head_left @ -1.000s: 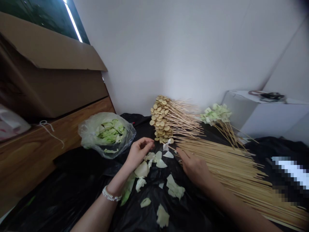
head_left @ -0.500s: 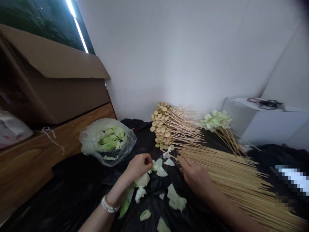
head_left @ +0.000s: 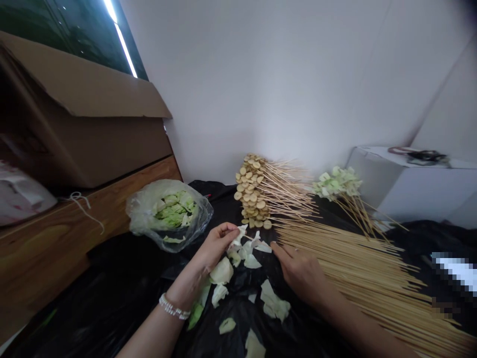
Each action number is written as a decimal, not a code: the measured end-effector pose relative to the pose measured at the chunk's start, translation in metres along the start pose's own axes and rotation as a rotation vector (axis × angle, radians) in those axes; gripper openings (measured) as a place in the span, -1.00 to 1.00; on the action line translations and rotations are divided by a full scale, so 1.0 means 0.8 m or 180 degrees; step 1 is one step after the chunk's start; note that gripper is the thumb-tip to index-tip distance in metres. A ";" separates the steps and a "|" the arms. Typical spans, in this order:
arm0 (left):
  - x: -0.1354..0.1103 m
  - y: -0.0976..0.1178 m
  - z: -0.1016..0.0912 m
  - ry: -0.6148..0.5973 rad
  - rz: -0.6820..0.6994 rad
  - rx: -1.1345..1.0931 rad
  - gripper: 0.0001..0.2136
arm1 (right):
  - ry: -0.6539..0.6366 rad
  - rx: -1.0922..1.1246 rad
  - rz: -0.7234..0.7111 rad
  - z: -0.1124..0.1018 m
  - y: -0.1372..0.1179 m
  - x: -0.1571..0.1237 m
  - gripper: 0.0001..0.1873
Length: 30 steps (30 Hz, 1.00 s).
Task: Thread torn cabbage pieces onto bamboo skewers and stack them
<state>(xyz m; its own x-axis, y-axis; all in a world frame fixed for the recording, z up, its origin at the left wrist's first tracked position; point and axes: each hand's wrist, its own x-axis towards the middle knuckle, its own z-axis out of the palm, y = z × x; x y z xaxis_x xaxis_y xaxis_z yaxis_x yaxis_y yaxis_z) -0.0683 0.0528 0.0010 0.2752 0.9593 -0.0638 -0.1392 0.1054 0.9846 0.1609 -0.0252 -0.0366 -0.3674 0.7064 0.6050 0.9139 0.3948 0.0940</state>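
Observation:
My left hand point(head_left: 217, 244), with a beaded bracelet at the wrist, pinches a pale cabbage piece point(head_left: 242, 231) between thumb and fingers. Across from it, my right hand point(head_left: 301, 271) grips a thin bamboo skewer point(head_left: 249, 237); most of its shaft is hidden by the fingers. One cabbage piece point(head_left: 256, 240) is threaded on that skewer, close to its tip. The tip points toward the pinched piece, and I cannot tell whether it pierces it. Below both hands, loose cabbage pieces point(head_left: 275, 302) lie scattered on black plastic sheeting point(head_left: 238, 311).
Bare bamboo skewers point(head_left: 357, 263) spread to the right. Behind them lie stacked skewers of round pale slices point(head_left: 251, 191) and skewered cabbage point(head_left: 337, 183). A clear bag of cabbage point(head_left: 175, 209) sits at left, near a cardboard box point(head_left: 112, 144). A white box point(head_left: 421, 191) stands at right.
My left hand has risen from the loose leaves with a cabbage piece and come up to the skewer's tip. My right hand keeps hold of the skewer in nearly the same spot.

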 end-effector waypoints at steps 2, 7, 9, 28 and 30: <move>0.002 -0.002 -0.001 0.0050 0.0081 0.0009 -0.66 | 0.0117 0.0048 -0.0018 -0.001 0.001 0.000 -0.59; 0.001 -0.002 0.001 0.0083 0.0388 0.0279 -0.66 | 0.0281 0.0016 0.0116 -0.006 0.007 0.002 -0.59; 0.000 -0.001 0.003 0.0042 0.0445 0.0379 -0.67 | 0.0210 0.0000 0.0145 -0.006 0.006 0.002 -0.59; 0.002 -0.007 0.007 0.0187 0.0118 -0.0003 -0.64 | -0.0030 -0.0151 0.0040 -0.002 0.001 0.001 -0.57; 0.002 -0.006 0.006 0.0224 0.0108 -0.0055 -0.63 | -0.0058 -0.0122 0.0054 -0.003 0.000 0.001 -0.59</move>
<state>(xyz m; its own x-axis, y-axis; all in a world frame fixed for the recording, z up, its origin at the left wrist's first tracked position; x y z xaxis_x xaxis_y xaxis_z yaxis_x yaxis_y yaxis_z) -0.0626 0.0527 -0.0031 0.2025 0.9784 -0.0422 -0.1638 0.0763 0.9835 0.1614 -0.0258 -0.0343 -0.3546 0.7235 0.5923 0.9258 0.3603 0.1143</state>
